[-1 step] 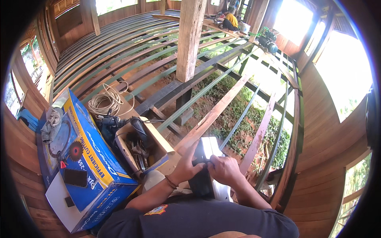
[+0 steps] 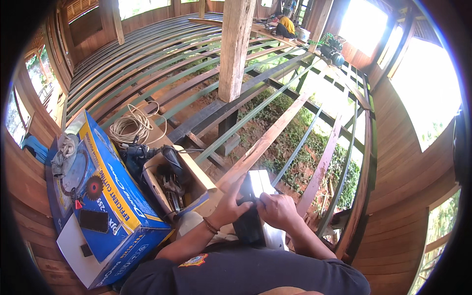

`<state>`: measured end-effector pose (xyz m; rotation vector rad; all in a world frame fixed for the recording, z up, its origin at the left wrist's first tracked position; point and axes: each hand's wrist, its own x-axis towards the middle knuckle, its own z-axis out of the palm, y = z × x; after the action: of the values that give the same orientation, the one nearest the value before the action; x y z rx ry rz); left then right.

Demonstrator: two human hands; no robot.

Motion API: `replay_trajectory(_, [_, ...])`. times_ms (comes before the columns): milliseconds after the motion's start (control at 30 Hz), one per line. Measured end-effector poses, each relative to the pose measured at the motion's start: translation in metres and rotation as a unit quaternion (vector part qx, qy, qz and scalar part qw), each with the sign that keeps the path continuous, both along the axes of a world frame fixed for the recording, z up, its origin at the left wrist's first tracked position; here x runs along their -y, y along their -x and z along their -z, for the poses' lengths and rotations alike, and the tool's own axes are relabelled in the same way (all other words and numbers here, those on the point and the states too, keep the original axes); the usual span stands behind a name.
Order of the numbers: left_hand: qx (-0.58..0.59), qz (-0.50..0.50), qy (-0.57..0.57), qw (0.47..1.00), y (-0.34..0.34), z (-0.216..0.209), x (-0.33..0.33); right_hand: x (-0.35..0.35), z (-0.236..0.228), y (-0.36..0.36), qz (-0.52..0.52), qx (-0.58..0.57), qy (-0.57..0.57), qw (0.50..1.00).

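Both of my hands are up in front of my chest, holding one boxy object with a white upper part and a dark lower part. My left hand grips its left side with the fingers reaching up over the top edge. My right hand is closed on its right side. The object hangs above a long wooden plank that runs diagonally away from me.
A blue cardboard box with a dark phone on it lies at my left, beside an open carton of tools and a rope coil. A wooden post stands ahead. Open floor joists expose the ground. A person in yellow crouches far off.
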<state>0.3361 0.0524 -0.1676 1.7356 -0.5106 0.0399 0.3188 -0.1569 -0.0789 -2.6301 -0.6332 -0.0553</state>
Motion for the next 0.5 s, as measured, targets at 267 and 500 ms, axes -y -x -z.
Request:
replay_trajectory(267, [-0.146, 0.055, 0.088, 0.984, -0.032, -0.01, -0.023, -0.001, -0.001, -0.012, 0.011, 0.014, -0.019, 1.0])
replay_trajectory(500, [-0.028, 0.09, 0.045, 0.995, -0.057, 0.027, -0.015, -0.002, 0.004, -0.011, 0.015, 0.052, -0.074, 0.996])
